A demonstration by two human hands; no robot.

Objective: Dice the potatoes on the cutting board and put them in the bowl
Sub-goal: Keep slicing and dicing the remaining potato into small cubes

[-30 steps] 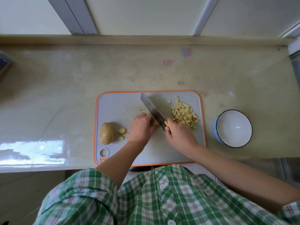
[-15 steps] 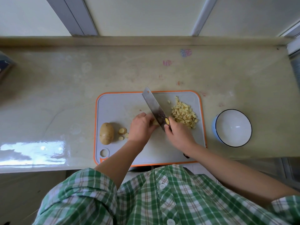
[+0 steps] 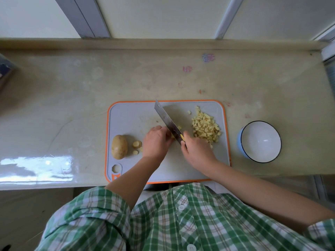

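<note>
Whole potato [image 3: 119,146], diced pile [image 3: 205,126] on cutting board [image 3: 132,120]; bowl [image 3: 261,142] beside.

The pale, glossy table [image 3: 72,105] has a raised ledge [image 3: 163,43] along its far edge. A purple smudge [image 3: 208,57] and a pink smudge [image 3: 187,69] mark its far right part. Glare [image 3: 36,167] lies on the near left. A dark object [image 3: 5,69] is cut off at the left edge. Grey frame bars [image 3: 85,17] run beyond the ledge.
</note>
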